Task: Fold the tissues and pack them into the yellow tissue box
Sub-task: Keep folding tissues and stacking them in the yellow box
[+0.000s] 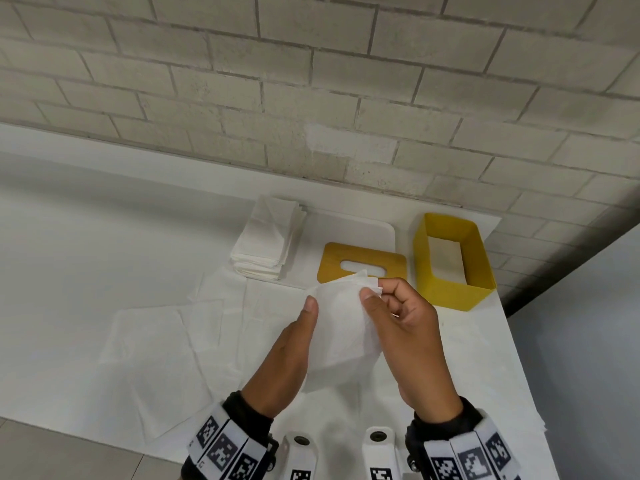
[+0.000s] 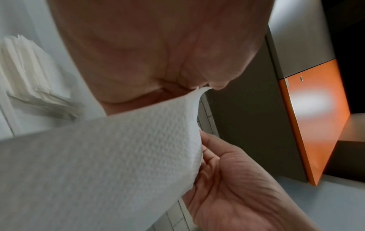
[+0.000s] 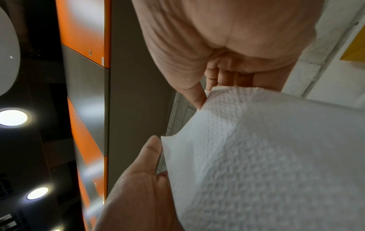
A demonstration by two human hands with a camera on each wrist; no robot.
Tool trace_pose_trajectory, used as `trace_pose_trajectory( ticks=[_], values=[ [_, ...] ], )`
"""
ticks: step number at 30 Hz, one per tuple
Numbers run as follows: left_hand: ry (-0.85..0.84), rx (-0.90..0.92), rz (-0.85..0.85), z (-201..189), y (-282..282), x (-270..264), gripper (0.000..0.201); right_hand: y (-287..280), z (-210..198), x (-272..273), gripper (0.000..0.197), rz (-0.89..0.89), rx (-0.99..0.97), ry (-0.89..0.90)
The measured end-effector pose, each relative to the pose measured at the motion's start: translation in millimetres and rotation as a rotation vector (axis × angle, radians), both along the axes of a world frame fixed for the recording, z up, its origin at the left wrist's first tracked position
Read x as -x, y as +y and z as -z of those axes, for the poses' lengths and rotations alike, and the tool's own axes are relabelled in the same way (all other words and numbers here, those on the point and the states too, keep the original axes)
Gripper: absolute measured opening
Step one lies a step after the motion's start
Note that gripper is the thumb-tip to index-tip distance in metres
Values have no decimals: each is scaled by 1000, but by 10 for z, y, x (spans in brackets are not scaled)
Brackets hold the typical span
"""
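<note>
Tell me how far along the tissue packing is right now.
Done: a stack of folded white tissues sits by the wall, and something white already lies inside the open yellow tissue box. In hand: the left hand and right hand both pinch one white tissue, mid-fold. Left: unfolded tissue sheets still lie flat on the table, the stack is unpacked, and the yellow slotted lid is off.

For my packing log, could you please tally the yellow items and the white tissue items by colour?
Yellow: 2, the yellow tissue box and its lid.
White: 3, the held tissue, the folded stack, the unfolded sheets on the table.
Total: 5
</note>
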State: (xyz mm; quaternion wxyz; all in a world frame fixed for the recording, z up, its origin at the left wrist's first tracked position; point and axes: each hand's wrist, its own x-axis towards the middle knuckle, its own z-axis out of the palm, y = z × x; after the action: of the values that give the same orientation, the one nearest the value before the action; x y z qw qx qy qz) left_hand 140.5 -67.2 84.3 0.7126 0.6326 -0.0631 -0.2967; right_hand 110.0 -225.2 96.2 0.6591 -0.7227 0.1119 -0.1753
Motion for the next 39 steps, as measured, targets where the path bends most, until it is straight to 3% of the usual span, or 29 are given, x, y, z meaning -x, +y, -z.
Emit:
trace_pose_trajectory(
  ticks=[5,10,16,19,21,23,27,29,32,39],
  values=[
    [-58,-77,10,-1,9,-3,63,25,-1,1,30,14,28,12],
    [-7,-106,-71,-34,18,-8,37,16,-7,2,29,20,43,19],
    [62,-132,-90,-10,16,-8,43,-30,39,-10,8,12,37,28],
    [43,-121,-75,-30,10,1,21,-33,57,-17,8,13,29,30],
    [28,-99,-62,-14,11,-2,17,-24,66,-31,17,22,24,40],
    [37,-82,-60,-10,26,-7,19,-28,76,-38,26,28,27,46],
    [96,-14,-58,33,61,-15,59,-67,96,-10,13,12,24,38],
    [85,-16,-37,26,64,-6,52,-62,93,5,9,3,26,35],
    [41,-43,-25,-29,43,17,23,-30,77,6,7,-7,30,31],
    [-15,-82,-5,-16,45,22,39,-5,67,16,7,18,28,53]
  ],
)
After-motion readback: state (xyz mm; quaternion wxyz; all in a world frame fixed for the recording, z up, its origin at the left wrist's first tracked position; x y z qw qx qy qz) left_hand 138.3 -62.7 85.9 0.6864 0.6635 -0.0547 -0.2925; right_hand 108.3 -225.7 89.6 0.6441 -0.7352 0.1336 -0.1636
